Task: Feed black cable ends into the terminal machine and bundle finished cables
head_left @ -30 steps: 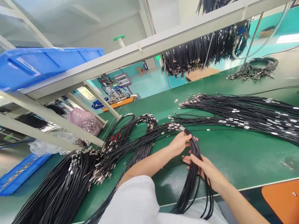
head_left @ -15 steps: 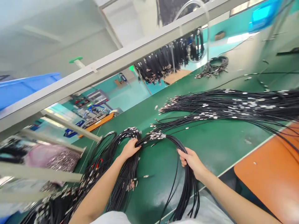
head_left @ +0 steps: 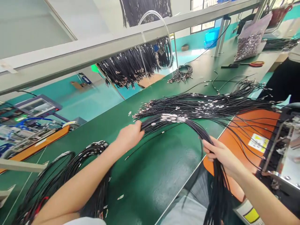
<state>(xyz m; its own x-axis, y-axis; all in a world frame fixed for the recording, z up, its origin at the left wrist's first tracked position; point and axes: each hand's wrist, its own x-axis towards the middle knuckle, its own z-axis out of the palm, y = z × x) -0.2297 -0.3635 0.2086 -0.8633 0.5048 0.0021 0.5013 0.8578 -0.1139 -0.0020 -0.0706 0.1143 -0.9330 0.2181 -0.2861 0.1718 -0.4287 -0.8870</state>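
Observation:
A bundle of black cables point(head_left: 195, 126) arches between my two hands, with white labels grouped along its top. My left hand point(head_left: 131, 135) is closed around one end of it, above the green tabletop point(head_left: 150, 175). Farther along, my right hand point(head_left: 219, 153) grips the same bundle, and the loose lengths hang down past the table's front edge. Just behind lies a wide pile of black cables point(head_left: 187, 104) with white labels and copper-coloured ends. Left of my left forearm, bent bundles of black cables point(head_left: 93, 150) rest on the table, partly hidden by the arm.
An orange board point(head_left: 239, 137) and a metal machine point(head_left: 288, 153) stand at the right. A coiled cable bundle point(head_left: 181, 73), scissors point(head_left: 256, 64) and a bag of small parts point(head_left: 249, 43) lie farther back. Cables hang below a grey rail point(head_left: 105, 45). A person in dark clothing point(head_left: 278, 78) is at right.
The view has swung to the right. Both hands have carried the cable bundle rightward, away from the bent bundles and in front of the wide pile. Both still grip it.

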